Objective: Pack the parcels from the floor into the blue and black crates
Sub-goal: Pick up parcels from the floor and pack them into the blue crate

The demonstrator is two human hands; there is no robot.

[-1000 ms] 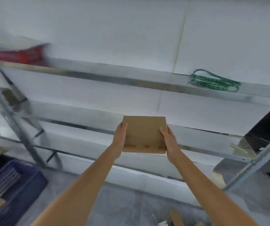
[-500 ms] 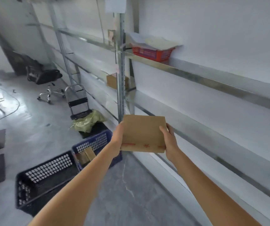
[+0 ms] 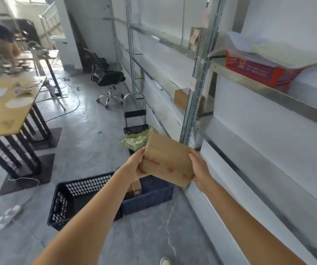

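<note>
While both arms reach out ahead, the cardboard parcel hangs tilted in the air above the blue crate, gripped at its sides by the left hand and the right hand. The blue crate already has brown boxes in it and touches the black crate on the grey floor, beside the metal shelving.

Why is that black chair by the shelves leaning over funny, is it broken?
The black office chair by the shelving does look odd: its backrest tips far back, almost flat. Whether it is broken I cannot tell. The parcel sits tilted between the left hand and right hand, undamaged.
</note>
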